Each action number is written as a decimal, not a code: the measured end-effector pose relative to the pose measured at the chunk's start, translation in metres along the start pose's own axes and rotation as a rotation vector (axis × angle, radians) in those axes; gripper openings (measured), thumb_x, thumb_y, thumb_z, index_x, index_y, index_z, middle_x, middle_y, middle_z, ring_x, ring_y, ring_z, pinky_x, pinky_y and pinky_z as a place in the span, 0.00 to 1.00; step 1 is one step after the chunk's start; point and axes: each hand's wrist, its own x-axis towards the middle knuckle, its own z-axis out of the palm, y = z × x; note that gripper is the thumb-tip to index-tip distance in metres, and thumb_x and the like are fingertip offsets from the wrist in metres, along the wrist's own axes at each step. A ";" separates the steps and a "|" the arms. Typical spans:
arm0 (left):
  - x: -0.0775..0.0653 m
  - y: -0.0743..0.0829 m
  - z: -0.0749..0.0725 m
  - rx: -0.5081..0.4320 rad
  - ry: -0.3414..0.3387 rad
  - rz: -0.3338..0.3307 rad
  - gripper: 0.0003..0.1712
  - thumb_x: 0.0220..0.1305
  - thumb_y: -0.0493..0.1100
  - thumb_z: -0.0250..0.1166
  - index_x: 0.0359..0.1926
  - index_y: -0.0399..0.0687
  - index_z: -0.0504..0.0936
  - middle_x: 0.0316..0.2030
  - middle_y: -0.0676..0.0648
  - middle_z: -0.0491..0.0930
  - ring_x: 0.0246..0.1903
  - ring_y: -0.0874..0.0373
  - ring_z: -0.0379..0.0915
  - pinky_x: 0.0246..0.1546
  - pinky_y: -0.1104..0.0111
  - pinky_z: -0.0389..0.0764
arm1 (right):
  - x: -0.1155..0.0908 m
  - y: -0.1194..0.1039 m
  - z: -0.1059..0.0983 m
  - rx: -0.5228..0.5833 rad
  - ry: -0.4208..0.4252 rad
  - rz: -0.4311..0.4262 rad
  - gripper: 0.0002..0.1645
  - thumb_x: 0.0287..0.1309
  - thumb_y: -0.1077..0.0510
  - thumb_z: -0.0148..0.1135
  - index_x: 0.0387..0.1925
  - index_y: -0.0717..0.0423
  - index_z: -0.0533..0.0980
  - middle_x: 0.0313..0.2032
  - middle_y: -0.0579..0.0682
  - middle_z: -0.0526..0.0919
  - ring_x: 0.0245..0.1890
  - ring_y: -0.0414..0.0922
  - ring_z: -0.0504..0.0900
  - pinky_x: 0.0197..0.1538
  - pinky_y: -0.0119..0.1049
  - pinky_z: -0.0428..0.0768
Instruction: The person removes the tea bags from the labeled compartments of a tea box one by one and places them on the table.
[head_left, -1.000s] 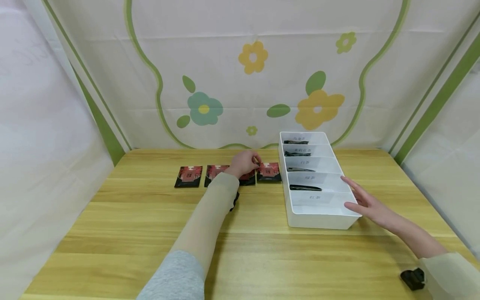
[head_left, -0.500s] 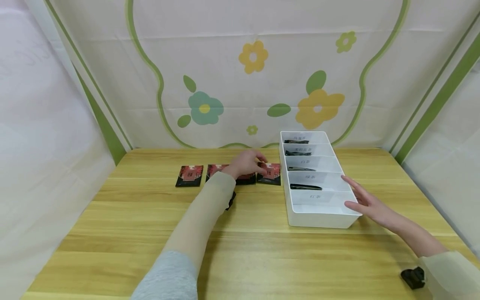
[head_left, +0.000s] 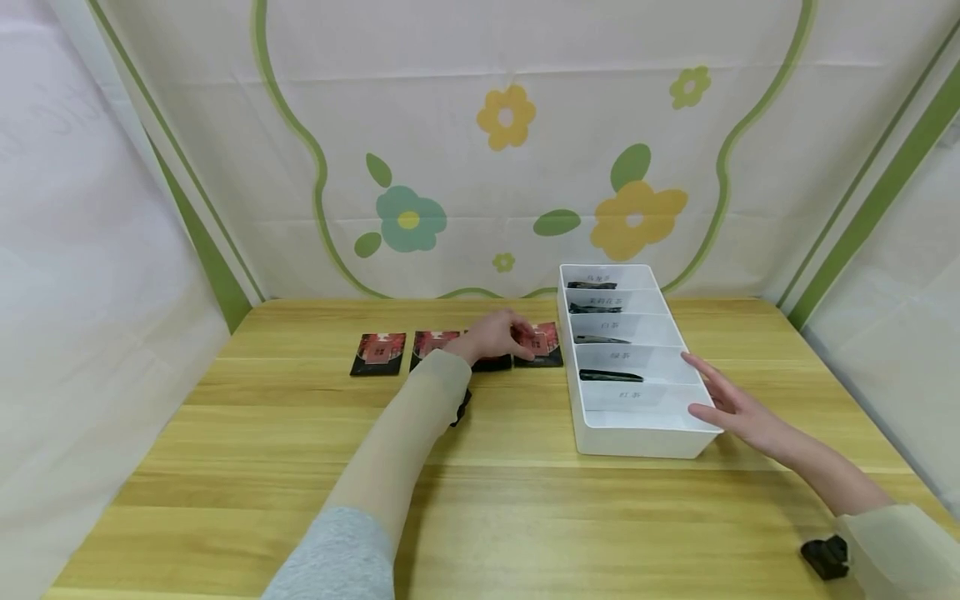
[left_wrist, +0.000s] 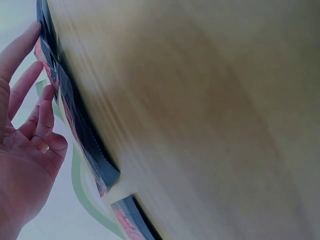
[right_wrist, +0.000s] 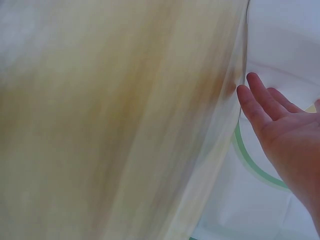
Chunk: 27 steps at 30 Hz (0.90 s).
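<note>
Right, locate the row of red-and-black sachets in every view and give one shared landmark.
Head: the row of red-and-black sachets, mid-picture, left of the white divided box, partly hidden by the left hand.
Left wrist: the row slants down the left side to the bottom edge.
Right wrist: not in it.
Shared landmark: the wooden tabletop.

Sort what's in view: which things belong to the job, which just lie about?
Likely the job's:
four red-and-black packets, left hand at the rightmost
white divided box, right hand at its rim
four dark items inside

Just around:
floral backdrop
wooden table
black object, purpose unclear
</note>
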 end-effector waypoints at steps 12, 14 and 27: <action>-0.008 0.001 -0.001 -0.116 0.061 0.044 0.23 0.58 0.49 0.73 0.53 0.48 0.82 0.43 0.48 0.79 0.36 0.57 0.72 0.38 0.67 0.75 | -0.001 -0.002 0.001 -0.032 0.005 0.014 0.44 0.70 0.64 0.52 0.77 0.49 0.40 0.73 0.69 0.35 0.64 0.79 0.44 0.51 0.13 0.59; -0.011 0.004 -0.002 -0.164 0.080 0.053 0.22 0.59 0.49 0.72 0.54 0.48 0.82 0.43 0.47 0.78 0.36 0.56 0.73 0.34 0.67 0.75 | -0.001 0.000 0.001 -0.029 0.005 0.012 0.45 0.70 0.65 0.52 0.77 0.49 0.40 0.73 0.69 0.36 0.64 0.79 0.44 0.52 0.13 0.59; -0.035 0.055 -0.001 -0.311 0.248 0.281 0.14 0.65 0.38 0.65 0.51 0.42 0.80 0.48 0.43 0.79 0.39 0.58 0.75 0.35 0.71 0.79 | 0.000 0.000 0.000 -0.037 -0.002 0.016 0.45 0.70 0.65 0.51 0.77 0.47 0.39 0.72 0.72 0.36 0.63 0.77 0.46 0.51 0.14 0.61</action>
